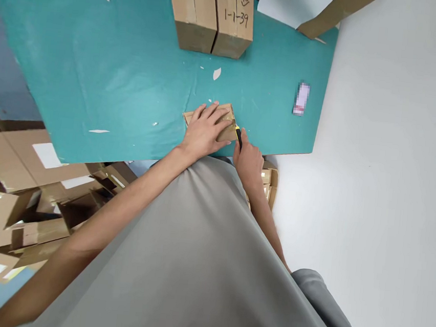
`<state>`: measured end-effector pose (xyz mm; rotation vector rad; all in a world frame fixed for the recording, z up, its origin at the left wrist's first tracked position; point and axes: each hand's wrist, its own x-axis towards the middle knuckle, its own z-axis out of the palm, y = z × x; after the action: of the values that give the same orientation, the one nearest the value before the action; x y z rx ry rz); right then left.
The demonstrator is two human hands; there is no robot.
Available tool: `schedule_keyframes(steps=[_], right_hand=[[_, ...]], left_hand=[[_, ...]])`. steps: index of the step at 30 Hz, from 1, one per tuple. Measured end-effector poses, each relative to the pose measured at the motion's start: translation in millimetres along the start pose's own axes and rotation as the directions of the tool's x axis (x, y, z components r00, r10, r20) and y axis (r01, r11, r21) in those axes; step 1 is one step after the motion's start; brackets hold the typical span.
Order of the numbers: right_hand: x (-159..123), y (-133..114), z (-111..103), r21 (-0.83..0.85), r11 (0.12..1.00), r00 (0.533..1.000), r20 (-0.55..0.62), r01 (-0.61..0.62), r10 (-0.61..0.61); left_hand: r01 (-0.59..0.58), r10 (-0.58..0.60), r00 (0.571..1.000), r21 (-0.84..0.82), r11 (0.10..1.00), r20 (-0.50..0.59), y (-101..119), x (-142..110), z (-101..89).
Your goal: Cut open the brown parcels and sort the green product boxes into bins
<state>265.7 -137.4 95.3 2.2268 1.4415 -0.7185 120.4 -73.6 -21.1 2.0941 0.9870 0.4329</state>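
Observation:
A small taped cardboard box (228,118) lies near the front edge of the teal table (96,69). My left hand (204,130) rests flat on top of it, fingers stretched out and pressing it down. My right hand (248,161) is closed around a yellow and black utility knife (238,135), whose tip touches the box's right side. My grey shirt hides the table's edge below the hands.
Two taller cardboard boxes (213,14) with handwritten numbers stand at the back of the table. A small pink and white item (301,98) lies to the right. Paper scraps dot the table. Flattened cartons (26,191) pile up on the floor at left. More boxes (269,181) sit under the table's right corner.

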Motion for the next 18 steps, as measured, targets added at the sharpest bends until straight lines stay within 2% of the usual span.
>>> schedule_keyframes(steps=[8, 12, 15, 18], right_hand=[[-21.8, 5.9, 3.1, -0.007, 0.997, 0.996, 0.036, -0.079, 0.079], [-29.4, 22.3, 6.7, 0.034, 0.999, 0.999, 0.028, -0.016, 0.016], [-31.6, 41.9, 13.4, 0.139, 0.985, 0.993, -0.065, 0.102, -0.094], [-8.7, 60.7, 31.7, 0.3, 0.934, 0.966, -0.222, 0.196, -0.131]], left_hand=[[-0.003, 0.003, 1.0, -0.032, 0.999, -0.001, 2.4, 0.2, 3.1], [-0.017, 0.016, 1.0, -0.048, 0.999, -0.018, -4.4, -0.4, 0.7], [-0.012, 0.011, 1.0, -0.045, 0.999, -0.022, -13.7, -6.6, -6.1], [0.007, -0.007, 1.0, -0.017, 1.0, -0.017, -25.3, -26.1, -13.3]])
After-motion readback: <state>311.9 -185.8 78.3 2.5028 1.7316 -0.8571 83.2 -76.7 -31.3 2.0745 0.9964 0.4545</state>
